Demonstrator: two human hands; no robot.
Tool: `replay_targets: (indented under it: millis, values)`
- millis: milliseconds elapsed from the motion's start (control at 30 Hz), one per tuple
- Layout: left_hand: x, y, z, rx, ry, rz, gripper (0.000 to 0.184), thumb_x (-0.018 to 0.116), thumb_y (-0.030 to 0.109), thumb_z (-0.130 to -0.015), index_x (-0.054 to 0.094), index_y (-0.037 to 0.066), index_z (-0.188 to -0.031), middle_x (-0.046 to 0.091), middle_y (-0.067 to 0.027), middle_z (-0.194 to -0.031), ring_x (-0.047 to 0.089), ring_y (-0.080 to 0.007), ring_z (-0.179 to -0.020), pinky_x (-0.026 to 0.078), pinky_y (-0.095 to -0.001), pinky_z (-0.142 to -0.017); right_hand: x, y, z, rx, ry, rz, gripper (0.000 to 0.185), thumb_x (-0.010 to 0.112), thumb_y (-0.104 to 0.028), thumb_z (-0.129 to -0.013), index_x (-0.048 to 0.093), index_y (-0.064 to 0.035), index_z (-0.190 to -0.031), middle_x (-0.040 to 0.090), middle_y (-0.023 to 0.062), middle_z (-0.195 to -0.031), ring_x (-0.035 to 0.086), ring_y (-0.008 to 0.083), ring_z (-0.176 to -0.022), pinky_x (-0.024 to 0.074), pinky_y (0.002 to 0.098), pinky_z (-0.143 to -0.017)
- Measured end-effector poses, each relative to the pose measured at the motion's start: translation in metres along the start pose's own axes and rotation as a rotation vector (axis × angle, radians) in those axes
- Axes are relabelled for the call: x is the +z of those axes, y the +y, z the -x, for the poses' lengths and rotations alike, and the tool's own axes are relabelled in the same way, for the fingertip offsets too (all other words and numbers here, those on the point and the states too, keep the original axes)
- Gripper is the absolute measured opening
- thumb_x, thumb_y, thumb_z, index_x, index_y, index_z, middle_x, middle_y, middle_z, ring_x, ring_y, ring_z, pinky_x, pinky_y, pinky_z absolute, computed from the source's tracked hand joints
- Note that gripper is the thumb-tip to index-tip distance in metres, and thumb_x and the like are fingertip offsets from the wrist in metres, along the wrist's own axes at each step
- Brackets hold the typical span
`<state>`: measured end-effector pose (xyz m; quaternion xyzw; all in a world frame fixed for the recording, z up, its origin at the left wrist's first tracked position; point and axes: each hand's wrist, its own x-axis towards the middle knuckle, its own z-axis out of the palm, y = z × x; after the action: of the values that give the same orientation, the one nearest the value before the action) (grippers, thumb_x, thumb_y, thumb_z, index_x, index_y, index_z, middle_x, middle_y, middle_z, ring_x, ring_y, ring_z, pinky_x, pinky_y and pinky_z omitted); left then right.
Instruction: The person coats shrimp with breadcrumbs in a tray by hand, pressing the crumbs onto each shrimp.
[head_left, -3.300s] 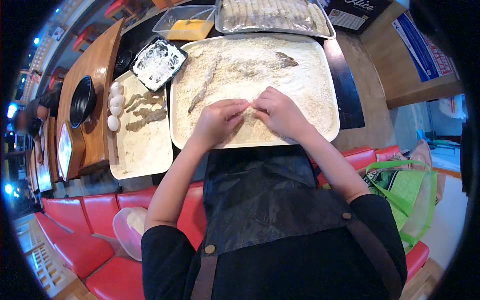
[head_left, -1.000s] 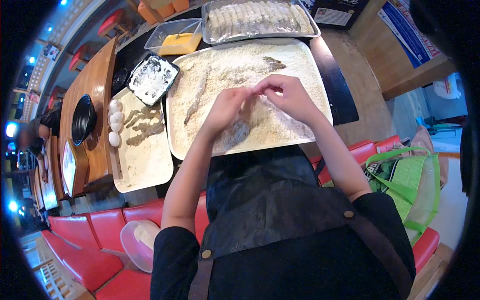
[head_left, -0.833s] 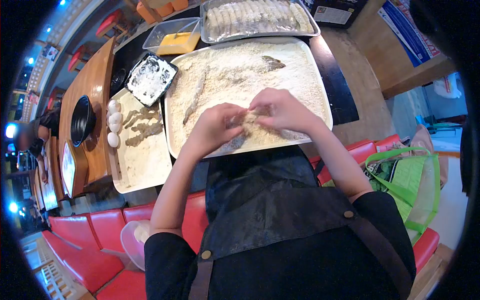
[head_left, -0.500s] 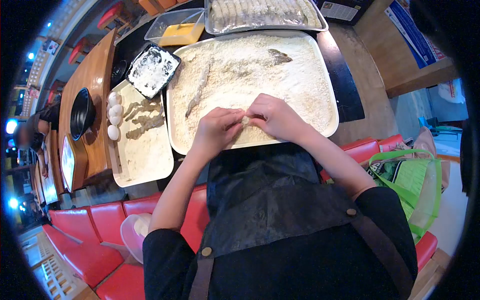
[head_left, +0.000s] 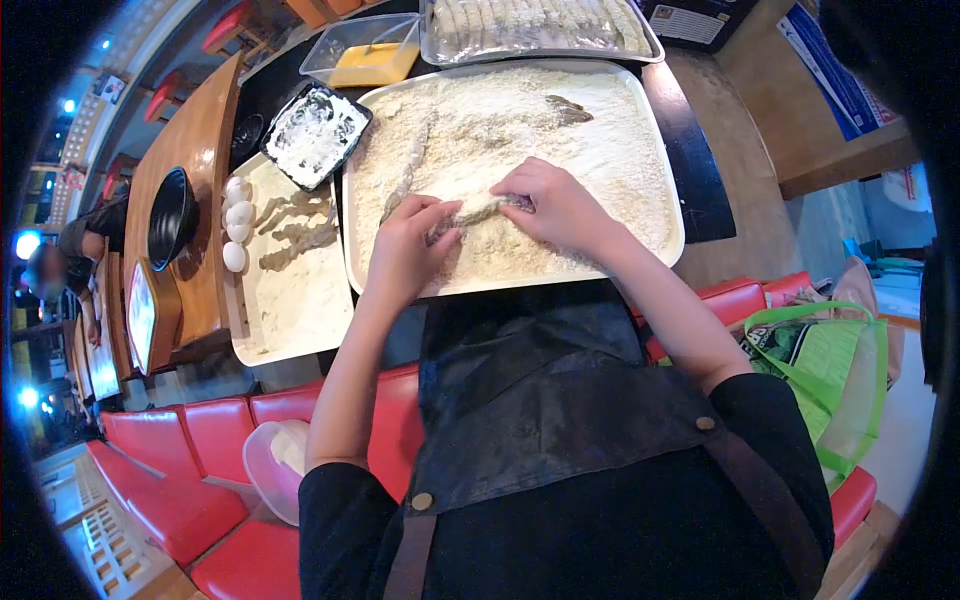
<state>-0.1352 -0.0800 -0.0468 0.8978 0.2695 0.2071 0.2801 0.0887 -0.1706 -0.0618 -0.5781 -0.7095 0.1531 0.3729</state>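
A crumb-coated shrimp (head_left: 478,213) is stretched level between my two hands, low over the large white tray (head_left: 676,215) of pale crumbs. My left hand (head_left: 412,243) pinches its left end, and my right hand (head_left: 550,205) pinches the other end. Another long shrimp (head_left: 415,155) lies in the crumbs beyond my left hand. A darker shrimp piece (head_left: 568,110) rests near the tray's far right part. On the smaller tray (head_left: 292,335) at left are several grey shrimp (head_left: 300,240) and several white eggs (head_left: 235,257).
A black dish of white flour (head_left: 316,135) overlaps both trays' corners. Behind are a tub of yellow liquid (head_left: 375,65) and a plastic-covered tray of coated shrimp (head_left: 535,30). At left are a black bowl (head_left: 171,220) and a person (head_left: 75,255). A green bag (head_left: 825,375) sits at right.
My hands have moved apart, and the coated shrimp now shows stretched between them. Earlier their fingertips were close together over the crumbs. The camera view has shifted slightly.
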Motion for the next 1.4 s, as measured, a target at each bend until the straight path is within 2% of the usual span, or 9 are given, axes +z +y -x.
replay_targets:
  millis: [167,267,533,633,867,1000,1067,1167,1400]
  values:
    - [-0.014,0.007,-0.016,-0.268,-0.308,0.222,0.031,0.079,0.014,-0.074,0.075,0.011,-0.105,0.066,-0.0115,-0.091,0.064,-0.0246,-0.078,0.052,-0.0330,-0.070,-0.036,-0.017,-0.010,0.326,-0.298,-0.065,0.029,0.073,-0.013,-0.074,0.073,-0.0034,-0.101,0.068,0.0127,-0.087,0.063,0.0254,-0.084,0.0522,0.0334,-0.075]
    - [-0.016,-0.002,-0.017,-0.031,-0.138,0.055,0.030,0.080,0.015,-0.074,0.075,0.011,-0.103,0.066,-0.0096,-0.088,0.062,-0.0220,-0.071,0.051,-0.0313,-0.067,-0.026,0.000,-0.002,0.050,-0.078,-0.056,0.026,0.075,-0.011,-0.073,0.074,-0.0043,-0.098,0.069,0.0116,-0.084,0.063,0.0241,-0.083,0.0523,0.0330,-0.075]
    - [-0.007,-0.019,0.005,-0.076,-0.054,0.142,0.024,0.080,0.011,-0.076,0.077,0.011,-0.099,0.064,-0.0060,-0.081,0.060,-0.0178,-0.067,0.050,-0.0284,-0.064,-0.020,0.007,0.005,0.039,-0.072,-0.031,0.026,0.078,-0.008,-0.071,0.073,-0.0032,-0.096,0.071,0.0082,-0.088,0.062,0.0245,-0.089,0.0516,0.0338,-0.079]
    - [-0.004,0.002,-0.008,0.167,0.127,0.044,0.024,0.079,0.011,-0.076,0.076,0.010,-0.099,0.066,-0.0071,-0.083,0.063,-0.0211,-0.070,0.052,-0.0299,-0.066,-0.014,-0.009,0.000,-0.045,-0.024,-0.010,0.023,0.078,-0.009,-0.071,0.074,-0.0043,-0.094,0.069,0.0079,-0.087,0.061,0.0253,-0.091,0.0511,0.0350,-0.080]
    - [0.018,0.002,-0.010,-0.027,0.018,0.121,0.019,0.077,0.009,-0.077,0.076,0.009,-0.096,0.068,-0.0097,-0.087,0.067,-0.0237,-0.078,0.054,-0.0328,-0.069,0.007,-0.003,-0.005,-0.031,-0.070,0.020,0.015,0.072,-0.014,-0.075,0.071,-0.0037,-0.086,0.065,0.0102,-0.084,0.059,0.0293,-0.089,0.0500,0.0399,-0.080]
    - [0.016,0.001,-0.013,0.072,0.052,0.064,0.019,0.075,0.008,-0.079,0.075,0.009,-0.098,0.068,-0.0096,-0.089,0.067,-0.0243,-0.076,0.053,-0.0318,-0.069,-0.001,-0.007,-0.006,0.019,-0.123,0.026,0.017,0.072,-0.016,-0.077,0.072,-0.0042,-0.089,0.067,0.0111,-0.086,0.060,0.0280,-0.094,0.0502,0.0380,-0.083]
    - [0.008,0.010,-0.012,0.170,0.108,-0.014,0.021,0.075,0.008,-0.079,0.074,0.009,-0.101,0.067,-0.0099,-0.090,0.066,-0.0251,-0.077,0.053,-0.0323,-0.070,-0.009,-0.004,-0.001,-0.026,0.087,-0.010,0.018,0.072,-0.016,-0.079,0.073,-0.0054,-0.094,0.068,0.0117,-0.091,0.062,0.0272,-0.096,0.0504,0.0369,-0.085]
    - [-0.004,0.035,0.004,-0.153,-0.088,0.099,0.022,0.072,0.010,-0.082,0.073,0.008,-0.104,0.065,-0.0105,-0.091,0.065,-0.0271,-0.081,0.053,-0.0351,-0.074,-0.037,0.010,0.011,0.042,0.276,-0.020,0.019,0.071,-0.015,-0.084,0.074,-0.0068,-0.100,0.070,0.0121,-0.098,0.065,0.0251,-0.096,0.0513,0.0347,-0.085]
    - [0.050,0.058,-0.001,0.107,0.013,-0.122,0.044,0.070,0.030,-0.085,0.062,0.010,-0.124,0.063,-0.0132,-0.107,0.060,-0.0310,-0.098,0.051,-0.0410,-0.083,-0.054,0.027,0.010,0.210,0.564,-0.061,0.017,0.065,-0.010,-0.090,0.073,-0.0059,-0.105,0.070,0.0113,-0.102,0.066,0.0202,-0.090,0.0527,0.0295,-0.078]
